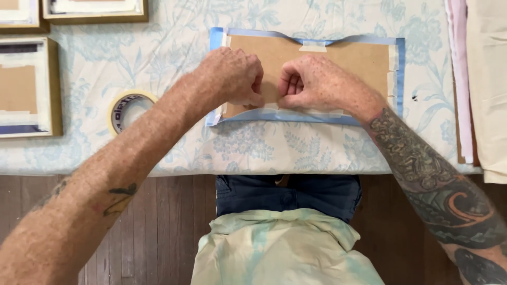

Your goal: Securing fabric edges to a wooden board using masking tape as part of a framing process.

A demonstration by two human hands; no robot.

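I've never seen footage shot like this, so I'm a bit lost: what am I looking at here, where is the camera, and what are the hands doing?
There is no machine here. The single picture comes from a camera worn on a person's head, looking down at their own two bare hands over a table.

The table is covered with a pale floral cloth. In the middle lies a brown board with blue fabric wrapped around its edges and strips of pale tape holding the fabric down.

The left hand and the right hand are both curled, knuckles close together, pressing at the board's near edge where a tape strip runs. What the fingertips pinch, if anything, is hidden.

To the left sits a roll of tape, and further left some wooden frames. Folded cloths lie at the right edge.
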